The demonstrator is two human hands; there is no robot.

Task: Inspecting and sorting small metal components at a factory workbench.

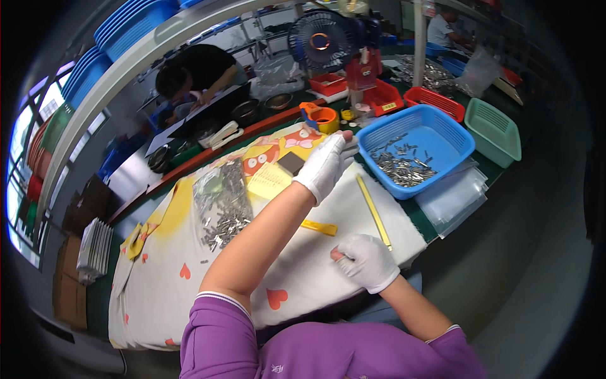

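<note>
My left hand (328, 167), in a white glove with bare fingertips, reaches across the cloth to the left rim of a blue plastic basket (464, 155). Its fingers are stretched out, and I see nothing held in them. Small shiny metal pieces (404, 169) lie in a heap inside the basket. Closer to me, my right hand (367, 262), gloved the same way, is curled closed above the cloth (303, 284); anything in its fingers is hidden. Left of my left forearm lies a clear plastic bag (221, 196) of similar metal pieces, some spilling from its near end.
A yellow strip (374, 211), a yellow-handled tool (319, 227), a yellow note (270, 180) and a dark block (291, 163) lie on the cloth. Behind stand an orange tape dispenser (323, 119), red trays (435, 101) and a fan (320, 42). A green basket (492, 129) is at right.
</note>
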